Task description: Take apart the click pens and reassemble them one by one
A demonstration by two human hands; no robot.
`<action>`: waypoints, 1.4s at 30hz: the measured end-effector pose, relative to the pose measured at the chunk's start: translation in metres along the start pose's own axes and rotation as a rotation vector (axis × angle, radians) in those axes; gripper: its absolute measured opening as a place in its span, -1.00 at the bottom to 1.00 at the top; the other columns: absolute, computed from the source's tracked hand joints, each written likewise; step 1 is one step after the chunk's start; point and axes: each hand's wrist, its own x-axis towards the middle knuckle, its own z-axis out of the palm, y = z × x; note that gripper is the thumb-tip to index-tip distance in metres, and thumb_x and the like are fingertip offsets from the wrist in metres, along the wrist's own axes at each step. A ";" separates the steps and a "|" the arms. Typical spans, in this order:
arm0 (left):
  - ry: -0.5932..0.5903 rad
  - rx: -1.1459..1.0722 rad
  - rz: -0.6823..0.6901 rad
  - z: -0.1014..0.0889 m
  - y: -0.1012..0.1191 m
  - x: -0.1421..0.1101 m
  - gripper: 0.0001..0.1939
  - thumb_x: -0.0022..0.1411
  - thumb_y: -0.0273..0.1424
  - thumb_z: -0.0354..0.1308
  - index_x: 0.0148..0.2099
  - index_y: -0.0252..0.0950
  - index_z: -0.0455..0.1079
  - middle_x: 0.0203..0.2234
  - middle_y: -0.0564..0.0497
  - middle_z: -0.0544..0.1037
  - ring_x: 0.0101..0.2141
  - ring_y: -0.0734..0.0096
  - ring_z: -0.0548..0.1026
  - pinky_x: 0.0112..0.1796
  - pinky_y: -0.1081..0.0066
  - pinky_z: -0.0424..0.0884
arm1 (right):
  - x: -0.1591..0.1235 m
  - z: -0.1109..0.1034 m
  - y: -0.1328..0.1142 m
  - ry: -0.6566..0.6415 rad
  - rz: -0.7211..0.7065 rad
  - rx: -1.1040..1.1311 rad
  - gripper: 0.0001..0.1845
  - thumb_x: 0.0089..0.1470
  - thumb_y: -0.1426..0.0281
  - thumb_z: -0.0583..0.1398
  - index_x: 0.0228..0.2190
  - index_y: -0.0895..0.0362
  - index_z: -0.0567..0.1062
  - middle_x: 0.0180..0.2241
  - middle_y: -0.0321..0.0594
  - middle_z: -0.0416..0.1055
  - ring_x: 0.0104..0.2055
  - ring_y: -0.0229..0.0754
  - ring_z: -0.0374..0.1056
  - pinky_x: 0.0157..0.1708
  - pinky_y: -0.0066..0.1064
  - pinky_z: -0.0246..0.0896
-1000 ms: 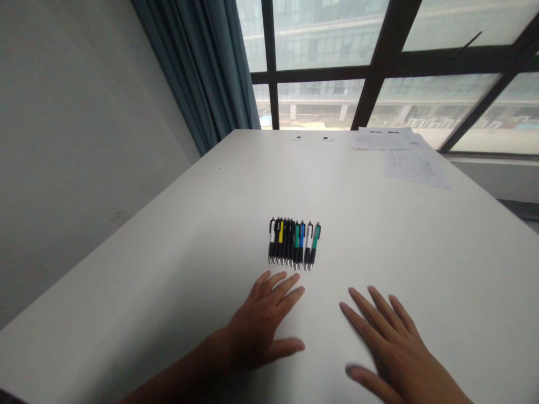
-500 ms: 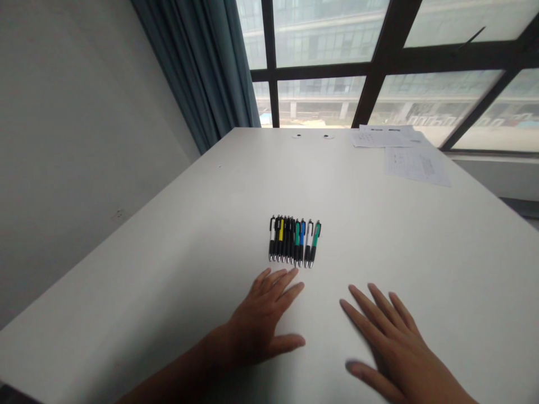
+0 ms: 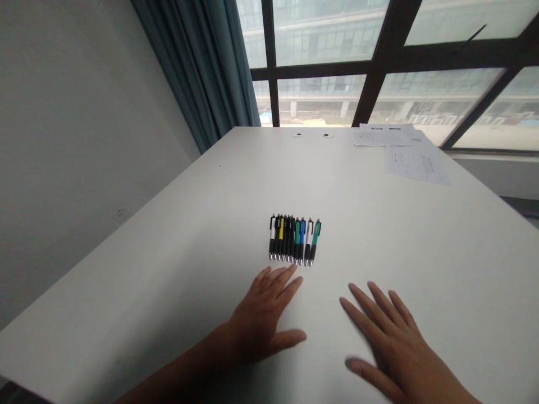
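Note:
Several click pens lie side by side in a row at the middle of the white table [image 3: 189, 219], their metal tips toward me. At the row's left end is a white and black pen [image 3: 272, 235]; a yellow one [image 3: 281, 229] and several black ones follow. Further right come a green pen [image 3: 297, 233], a blue pen [image 3: 302, 233], another white pen [image 3: 309, 238] and a tilted green pen [image 3: 316, 235]. My left hand [image 3: 265, 314] is open just below the row, fingertips close to the pen tips. Flat on the table to the right, my right hand [image 3: 391, 342] has its fingers spread, holding nothing.
Printed paper sheets [image 3: 416, 163] lie at the table's far right corner. Two small round fittings [image 3: 298, 134] show near the far edge. Beyond are a dark-framed window [image 3: 320, 70] and a blue curtain [image 3: 210, 67]; a grey wall [image 3: 84, 112] runs along the left.
My left hand's fingers have shifted very slightly toward the pens. The pens and my right hand look unchanged.

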 end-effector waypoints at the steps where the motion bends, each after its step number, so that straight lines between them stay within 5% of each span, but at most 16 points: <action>1: 0.002 0.000 0.000 0.000 0.000 0.000 -0.07 0.26 0.17 0.06 0.47 -0.23 -0.02 0.44 -0.22 0.03 0.37 -0.08 0.08 0.33 -0.15 -0.05 | 0.000 0.000 0.000 -0.001 0.001 0.006 -0.10 0.23 -0.05 0.13 0.43 -0.08 -0.07 0.42 -0.08 0.01 0.42 0.37 -0.07 0.17 0.38 0.14; 14: 0.036 0.012 0.022 0.003 -0.001 -0.001 -0.06 0.25 0.14 0.10 0.46 -0.26 -0.04 0.42 -0.25 0.05 0.35 -0.09 0.10 0.31 -0.15 -0.03 | 0.000 0.001 0.001 0.002 -0.002 -0.008 -0.11 0.23 -0.05 0.13 0.43 -0.07 -0.05 0.42 -0.07 -0.01 0.43 0.37 -0.08 0.18 0.37 0.13; 22: 0.168 0.133 0.031 -0.011 -0.013 0.036 -0.52 0.39 -0.24 0.08 0.26 -0.32 0.29 0.26 -0.22 0.37 0.16 0.03 0.35 0.14 0.04 0.23 | -0.001 0.001 0.000 -0.010 0.007 -0.011 -0.12 0.24 -0.06 0.12 0.43 -0.09 -0.05 0.43 -0.09 -0.01 0.43 0.35 -0.09 0.20 0.35 0.10; 30: 0.140 0.241 0.141 -0.017 -0.022 0.088 -0.36 0.39 -0.01 0.02 0.32 -0.34 0.24 0.32 -0.15 0.31 0.32 0.01 0.14 0.27 -0.01 -0.05 | -0.001 0.001 0.000 0.044 -0.009 -0.001 -0.11 0.23 -0.03 0.14 0.43 -0.08 -0.04 0.40 -0.08 0.06 0.41 0.36 -0.01 0.18 0.33 0.13; 42: 0.211 0.221 0.079 -0.013 -0.019 0.096 -0.27 0.28 0.09 0.11 0.27 -0.34 0.31 0.25 -0.25 0.36 0.26 -0.06 0.20 0.26 -0.02 0.01 | -0.002 0.004 0.003 0.074 -0.024 0.047 -0.12 0.22 -0.01 0.16 0.43 -0.07 -0.02 0.39 -0.05 0.08 0.38 0.43 0.04 0.13 0.41 0.16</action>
